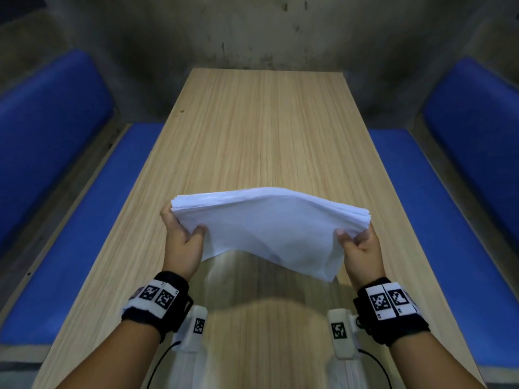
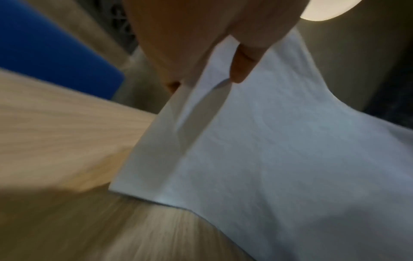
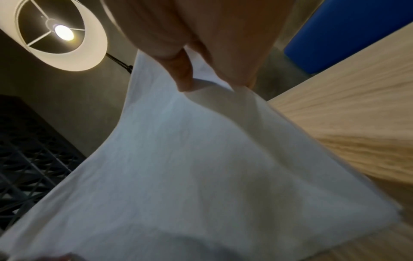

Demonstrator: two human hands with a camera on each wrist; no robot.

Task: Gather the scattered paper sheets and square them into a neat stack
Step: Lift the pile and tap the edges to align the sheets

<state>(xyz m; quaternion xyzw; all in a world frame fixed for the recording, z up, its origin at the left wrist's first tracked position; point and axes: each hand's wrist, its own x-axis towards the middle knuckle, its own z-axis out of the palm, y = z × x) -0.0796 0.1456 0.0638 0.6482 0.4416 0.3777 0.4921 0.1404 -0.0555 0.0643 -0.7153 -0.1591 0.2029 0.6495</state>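
the paper sheets are all gathered and held up above the wooden surface, none left lying on it. the left hand pinches the bundle's left edge, thumb in front, and the right hand pinches the right edge likewise. held at its 2 ends, the bundle arches in the middle (probably so the edges can be tapped level against the surface). no containers are in sight.

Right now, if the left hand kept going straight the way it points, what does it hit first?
Nothing soon, as far as the head view shows. The left hand grips the paper stack above the table, pointing toward its far end. Beyond that, probably the grey wall; depth is unclear.
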